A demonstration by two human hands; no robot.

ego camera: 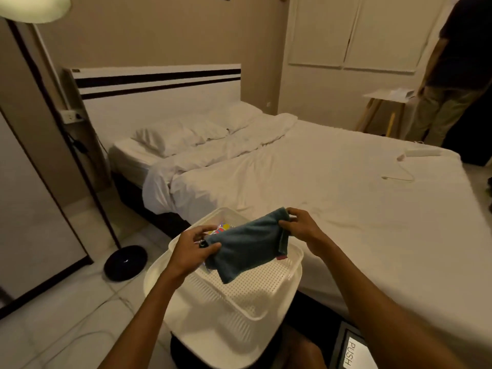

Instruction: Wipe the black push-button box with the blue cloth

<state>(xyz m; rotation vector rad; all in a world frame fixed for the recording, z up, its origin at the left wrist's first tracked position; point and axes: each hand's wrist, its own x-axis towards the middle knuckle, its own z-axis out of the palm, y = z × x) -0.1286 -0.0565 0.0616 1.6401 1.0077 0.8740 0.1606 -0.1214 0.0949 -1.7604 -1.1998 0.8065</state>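
Both my hands hold the blue cloth [247, 247] stretched above a white perforated basket [255, 291]. My left hand [193, 247] pinches the cloth's left end and also has a small dark object in its fingers. My right hand [299, 226] grips the cloth's right end; a pink tag hangs under that corner. The black push-button box [351, 350], with a pale lid marked PUSH, stands on the floor at the bottom right, partly hidden by my right forearm and cut off by the frame edge.
Colourful items [222, 228] lie inside the basket. A white bed [332, 187] fills the right side, with a white charger and cable [415, 155] on it. A black floor-lamp base [125, 263] rests on the tiles at left. Another person [458, 75] stands by a small table at far right.
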